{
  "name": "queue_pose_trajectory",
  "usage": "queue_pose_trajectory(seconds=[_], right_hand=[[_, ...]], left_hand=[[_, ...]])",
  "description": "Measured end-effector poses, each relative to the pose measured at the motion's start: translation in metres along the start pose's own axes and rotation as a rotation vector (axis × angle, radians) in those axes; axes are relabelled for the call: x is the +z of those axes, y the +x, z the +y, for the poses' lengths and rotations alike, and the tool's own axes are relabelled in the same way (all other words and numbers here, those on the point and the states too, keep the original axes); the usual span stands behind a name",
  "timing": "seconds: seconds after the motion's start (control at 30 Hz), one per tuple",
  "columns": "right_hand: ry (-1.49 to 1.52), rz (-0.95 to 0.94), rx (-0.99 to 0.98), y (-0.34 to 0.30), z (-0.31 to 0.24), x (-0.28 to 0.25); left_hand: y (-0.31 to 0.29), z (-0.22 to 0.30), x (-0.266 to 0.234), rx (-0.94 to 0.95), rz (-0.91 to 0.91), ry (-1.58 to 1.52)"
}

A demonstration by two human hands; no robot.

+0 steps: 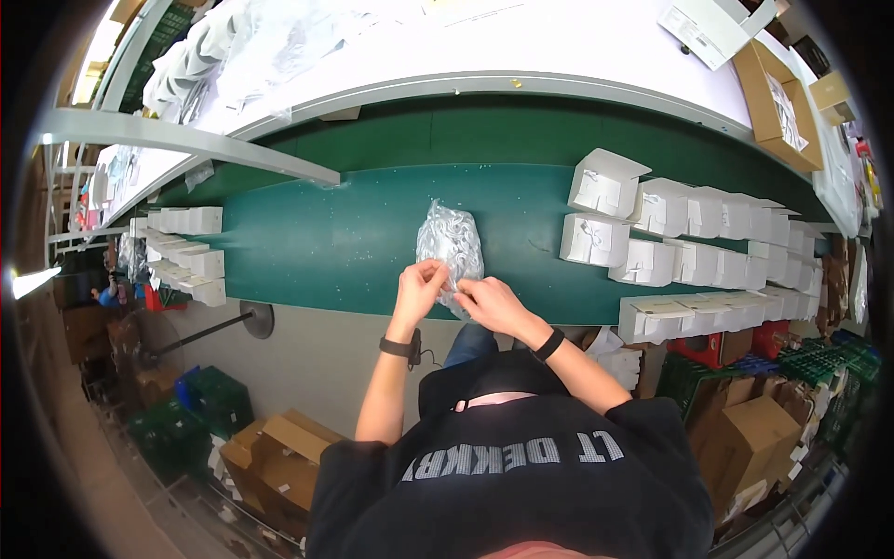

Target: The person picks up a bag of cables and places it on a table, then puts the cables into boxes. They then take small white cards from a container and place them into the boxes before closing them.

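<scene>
A clear plastic bag point(450, 238) full of small pale or silvery items lies on the green work surface point(326, 242) in front of me. What the items are cannot be made out through the shiny film. My left hand point(422, 284) pinches the near part of the bag, thumb and fingers together. Close beside it, my right hand point(492, 304) is closed on the bag's near edge, fingers bent inward. The bag's near end hangs toward the surface's front edge between my hands. I wear a dark band on each wrist.
Rows of open white boxes point(670, 210) stand at the right, with more white boxes point(191, 252) at the far left. Beyond runs a white shelf point(419, 47) with a grey metal edge. A grey bar point(205, 138) crosses the upper left. Cardboard boxes point(279, 461) sit below.
</scene>
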State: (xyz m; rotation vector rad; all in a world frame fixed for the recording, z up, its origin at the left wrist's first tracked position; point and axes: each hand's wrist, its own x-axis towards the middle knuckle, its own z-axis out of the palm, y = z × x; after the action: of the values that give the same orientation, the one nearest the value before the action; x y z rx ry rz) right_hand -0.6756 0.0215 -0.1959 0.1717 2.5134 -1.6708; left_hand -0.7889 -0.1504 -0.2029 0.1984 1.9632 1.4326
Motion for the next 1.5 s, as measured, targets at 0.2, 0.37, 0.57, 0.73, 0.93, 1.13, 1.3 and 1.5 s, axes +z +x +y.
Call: queue_pose_trajectory(seconds=[0.2, 0.37, 0.57, 0.73, 0.93, 1.13, 1.3, 1.5], right_hand=[[0.165, 0.144, 0.03, 0.018, -0.013, -0.018], [0.384, -0.176, 0.048, 0.05, 0.019, -0.021], [0.885, -0.309, 0.256, 0.033, 0.044, -0.018], [1.089, 0.476, 0.305, -0.003, 0.105, -0.068], [-0.257, 0.549, -0.024, 0.001, -0.002, -0.081], [-0.315, 0.026, 0.11, 0.051, -0.039, -0.028], [-0.327, 0.251, 0.139, 0.062, 0.071, 0.039], [0.276, 0.137, 0.088, 0.002, 0.004, 0.02]], left_hand=[[0.015, 0.007, -0.011, -0.101, -0.263, -0.188], [0.038, 0.0, -0.008, -0.134, -0.362, -0.257], [0.04, -0.009, -0.01, -0.023, -0.467, -0.305], [0.038, 0.009, -0.066, 0.028, -0.255, -0.622], [0.023, 0.024, -0.052, 0.113, -0.19, -0.633], [0.01, 0.039, -0.03, 0.132, -0.242, -0.668], [0.0, 0.058, 0.003, 0.186, -0.318, -0.724], [-0.055, 0.127, 0.041, 0.305, -0.593, -0.77]])
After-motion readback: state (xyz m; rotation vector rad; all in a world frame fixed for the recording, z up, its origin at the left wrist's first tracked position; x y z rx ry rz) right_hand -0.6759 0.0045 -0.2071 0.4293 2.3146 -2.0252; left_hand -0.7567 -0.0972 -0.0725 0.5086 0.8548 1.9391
